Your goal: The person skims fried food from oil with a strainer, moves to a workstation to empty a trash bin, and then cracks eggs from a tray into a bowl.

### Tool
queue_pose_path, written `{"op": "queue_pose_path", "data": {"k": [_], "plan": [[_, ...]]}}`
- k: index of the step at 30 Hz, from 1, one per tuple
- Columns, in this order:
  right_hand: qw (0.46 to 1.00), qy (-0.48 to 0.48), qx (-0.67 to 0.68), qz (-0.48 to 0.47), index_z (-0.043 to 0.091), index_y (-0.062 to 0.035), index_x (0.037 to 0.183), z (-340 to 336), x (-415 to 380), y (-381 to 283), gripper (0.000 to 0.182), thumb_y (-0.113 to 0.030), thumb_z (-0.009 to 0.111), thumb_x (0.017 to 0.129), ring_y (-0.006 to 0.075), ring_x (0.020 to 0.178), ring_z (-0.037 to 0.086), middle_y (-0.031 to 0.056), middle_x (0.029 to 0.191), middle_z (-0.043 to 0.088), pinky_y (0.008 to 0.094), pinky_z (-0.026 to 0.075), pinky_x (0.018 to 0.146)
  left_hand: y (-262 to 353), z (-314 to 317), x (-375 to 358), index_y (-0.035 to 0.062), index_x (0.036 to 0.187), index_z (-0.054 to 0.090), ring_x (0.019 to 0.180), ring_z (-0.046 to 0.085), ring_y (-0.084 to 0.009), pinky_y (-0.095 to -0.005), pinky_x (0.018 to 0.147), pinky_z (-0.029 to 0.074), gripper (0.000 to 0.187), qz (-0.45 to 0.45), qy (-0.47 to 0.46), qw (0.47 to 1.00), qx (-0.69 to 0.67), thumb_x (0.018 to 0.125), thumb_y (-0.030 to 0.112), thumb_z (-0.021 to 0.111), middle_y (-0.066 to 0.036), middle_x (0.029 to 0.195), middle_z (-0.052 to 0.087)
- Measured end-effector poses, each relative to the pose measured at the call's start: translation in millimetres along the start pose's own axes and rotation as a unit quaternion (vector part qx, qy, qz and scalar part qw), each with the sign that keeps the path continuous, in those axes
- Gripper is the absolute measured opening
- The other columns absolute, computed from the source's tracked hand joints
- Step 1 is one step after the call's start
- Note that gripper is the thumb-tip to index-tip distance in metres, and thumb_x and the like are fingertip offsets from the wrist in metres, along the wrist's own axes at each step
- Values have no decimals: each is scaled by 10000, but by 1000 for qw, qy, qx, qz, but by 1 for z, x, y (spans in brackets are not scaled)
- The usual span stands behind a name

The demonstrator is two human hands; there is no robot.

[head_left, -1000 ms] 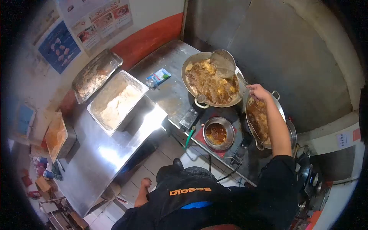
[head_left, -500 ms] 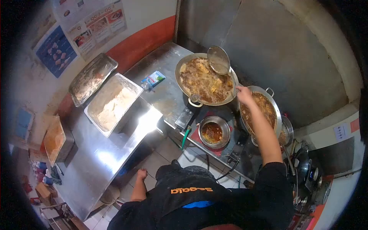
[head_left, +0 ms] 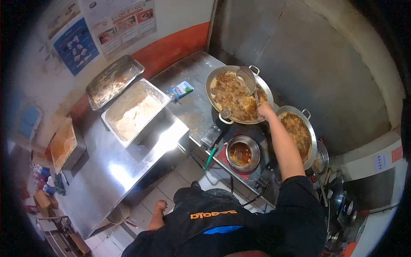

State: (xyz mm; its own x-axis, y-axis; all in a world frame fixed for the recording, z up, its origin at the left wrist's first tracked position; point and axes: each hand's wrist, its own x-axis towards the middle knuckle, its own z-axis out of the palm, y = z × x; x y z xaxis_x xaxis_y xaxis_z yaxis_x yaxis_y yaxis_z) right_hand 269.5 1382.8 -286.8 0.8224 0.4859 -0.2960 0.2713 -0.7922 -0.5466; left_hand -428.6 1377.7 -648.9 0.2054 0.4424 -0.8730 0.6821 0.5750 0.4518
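My right hand is wrapped around the handle of a round mesh skimmer. The skimmer's head is at the far right side of a large wok, over bubbling oil with browned pieces of food. My right forearm passes above the near side of a second wok, also filled with frying food. Low beside my body hangs my left hand, its fingers curled with nothing visible in them.
A metal bowl of brown liquid stands in front of the large wok. On the left counter are a deep tray of white flour and a shallow tray. A blue-and-white packet lies behind. A green hose runs off the stove.
My right hand has drawn nearer with the skimmer, whose head has lowered from above the wok's far rim towards the food. My left hand stays low. The whole view has shifted slightly.
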Motion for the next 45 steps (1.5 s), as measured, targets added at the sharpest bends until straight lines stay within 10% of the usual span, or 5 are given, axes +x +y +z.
{"op": "queue_pose_path", "data": {"k": [8, 15, 24, 27, 45], "plan": [[941, -193, 257, 101, 447, 40, 656, 9, 22, 4, 210, -53, 385, 833, 181, 370, 391, 122, 509, 442, 311, 301, 336, 1, 1, 9, 65, 831, 572, 592, 566, -194, -333, 452, 426, 175, -16, 42, 999, 24, 804, 179, 442, -69, 703, 579], [904, -204, 357, 119, 423, -5, 917, 3, 5, -11, 126, 6, 420, 791, 88, 387, 359, 69, 588, 440, 217, 275, 326, 16, -7, 7, 55, 1083, 490, 794, 587, -230, -375, 601, 463, 301, 47, -5, 976, 211, 861, 198, 344, -111, 938, 593], [746, -238, 606, 143, 325, -29, 1160, 16, 3, 12, 413, 67, 424, 771, 67, 417, 349, 75, 677, 470, 164, 270, 311, 31, -6, -9, 55, 903, 571, 556, 552, -173, -308, 440, 429, 206, -10, 63, 998, 15, 723, 115, 490, -68, 715, 583], [757, -219, 603, 119, 324, -29, 1150, 9, -13, 9, 417, 75, 426, 759, 68, 412, 347, 80, 677, 471, 166, 274, 311, -8, -12, 35, 51, 878, 578, 550, 547, -178, -307, 434, 423, 192, 119, 32, 981, 152, 723, 105, 479, -67, 724, 581], [959, -45, 280, 18, 484, 6, 1024, -7, -80, -10, 319, 58, 414, 717, 115, 357, 372, 41, 534, 447, 256, 246, 315, 50, 8, 9, 67, 751, 572, 526, 530, -150, -301, 449, 413, 195, 6, 55, 994, 96, 789, 214, 450, -39, 632, 566]]}}
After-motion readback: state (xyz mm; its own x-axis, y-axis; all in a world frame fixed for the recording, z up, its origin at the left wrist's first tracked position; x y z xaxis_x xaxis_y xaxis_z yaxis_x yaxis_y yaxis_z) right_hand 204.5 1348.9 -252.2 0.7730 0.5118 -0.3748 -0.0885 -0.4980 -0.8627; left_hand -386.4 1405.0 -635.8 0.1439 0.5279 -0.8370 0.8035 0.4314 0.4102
